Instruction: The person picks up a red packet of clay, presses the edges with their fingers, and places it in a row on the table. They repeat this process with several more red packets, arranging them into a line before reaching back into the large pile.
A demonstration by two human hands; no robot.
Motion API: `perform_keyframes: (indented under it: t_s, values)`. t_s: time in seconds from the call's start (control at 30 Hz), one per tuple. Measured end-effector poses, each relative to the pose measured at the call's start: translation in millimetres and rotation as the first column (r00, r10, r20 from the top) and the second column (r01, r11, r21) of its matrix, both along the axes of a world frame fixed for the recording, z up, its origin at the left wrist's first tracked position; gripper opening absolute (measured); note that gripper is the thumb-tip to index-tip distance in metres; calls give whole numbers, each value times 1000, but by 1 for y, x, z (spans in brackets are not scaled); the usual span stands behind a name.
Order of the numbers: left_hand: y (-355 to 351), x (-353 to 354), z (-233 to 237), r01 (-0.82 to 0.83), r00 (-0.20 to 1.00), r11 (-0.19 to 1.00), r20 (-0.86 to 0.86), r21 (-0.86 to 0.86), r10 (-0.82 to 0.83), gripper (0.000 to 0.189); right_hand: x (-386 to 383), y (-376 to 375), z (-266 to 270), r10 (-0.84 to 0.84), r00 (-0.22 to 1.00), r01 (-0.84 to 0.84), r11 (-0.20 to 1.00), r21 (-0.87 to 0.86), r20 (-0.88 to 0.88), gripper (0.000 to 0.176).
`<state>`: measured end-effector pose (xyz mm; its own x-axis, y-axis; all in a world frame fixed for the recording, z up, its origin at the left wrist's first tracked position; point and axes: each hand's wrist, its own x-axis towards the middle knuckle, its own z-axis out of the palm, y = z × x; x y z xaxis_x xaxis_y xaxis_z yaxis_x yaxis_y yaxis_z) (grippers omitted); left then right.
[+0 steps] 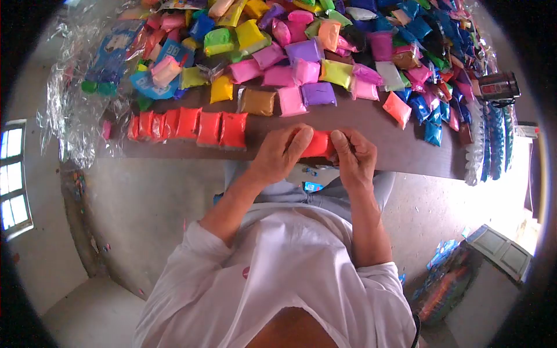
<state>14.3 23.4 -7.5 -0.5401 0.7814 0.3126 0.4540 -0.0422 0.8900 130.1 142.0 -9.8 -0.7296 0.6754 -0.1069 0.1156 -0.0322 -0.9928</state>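
Note:
A red packet (317,145) of soft, clay-like material is stretched between both hands at the table's front edge. My left hand (279,152) grips its left end, thumb on top. At its right end my right hand (355,155) pinches it, with the fingers curled under. To the left of my left hand lies a row of several similar red packets (209,127), side by side in clear wrapping. Just beyond my hands are a brown packet (257,102), a pink packet (292,101) and a purple packet (319,94).
A large heap of many-coloured packets (307,52) covers the back of the dark table (371,136). Clear plastic wrappers (67,110) hang at the left edge. A dark cylindrical object (499,87) and stacked plastic trays (490,142) are at the right. An orange-red packet (397,109) lies nearby.

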Motion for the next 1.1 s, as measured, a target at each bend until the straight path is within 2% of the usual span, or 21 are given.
perform_keyframes:
  t_s: [0.07,0.13,0.27,0.37,0.43,0.5,0.57,0.63,0.77,0.83,0.87,0.93,0.97,1.03,1.07,1.1]
  values:
    - [1,-1,-1,-5,988,995,155,-102,21,34,0,-2,0,-18,1000,18,998,-57,-9,21]
    - [2,0,1,-17,989,997,144,-82,28,34,0,-5,2,-75,997,75,995,-68,-7,22]
    - [2,-1,-1,-39,984,998,170,-54,47,35,-1,-4,2,-40,998,30,985,-169,-55,23]
    - [-1,-3,-5,-62,974,993,211,-104,83,35,0,-3,7,52,997,-61,985,-158,-61,22]
    - [0,-1,-3,-70,978,994,193,-79,84,36,5,-2,11,178,984,-177,976,-126,-1,21]
    - [0,-1,-2,-76,981,996,173,-51,84,37,9,1,8,173,985,-171,973,-152,-4,20]
    - [1,-2,-3,-49,973,995,219,-92,68,39,10,2,5,166,986,-164,971,-176,-6,20]
    - [0,-4,-5,-38,975,993,214,-109,60,39,11,1,2,144,984,-163,963,-215,-102,18]
    - [1,-6,-6,-9,982,993,189,-114,30,40,14,0,-2,112,993,-117,968,-220,-34,17]
    - [4,-3,-6,-47,983,995,171,-89,61,39,17,2,-7,93,995,-95,992,82,31,18]
    - [4,-1,-6,-83,984,995,152,-63,92,39,17,1,-6,96,995,-98,992,82,32,18]
    - [3,-2,-7,-84,983,993,159,-88,97,38,14,-3,6,3,992,-40,955,295,123,23]
    - [1,-4,-7,-84,981,990,164,-115,102,37,10,-6,14,18,993,-52,954,295,118,23]
    - [1,-6,-11,-65,986,992,144,-106,80,37,2,-15,29,-44,991,47,999,19,-129,26]
    - [1,-6,-12,-25,991,995,128,-96,37,37,2,-15,29,-28,991,30,999,12,-133,26]
    - [1,-7,-13,-40,991,994,122,-100,52,37,4,-10,27,69,994,-66,997,34,-81,28]
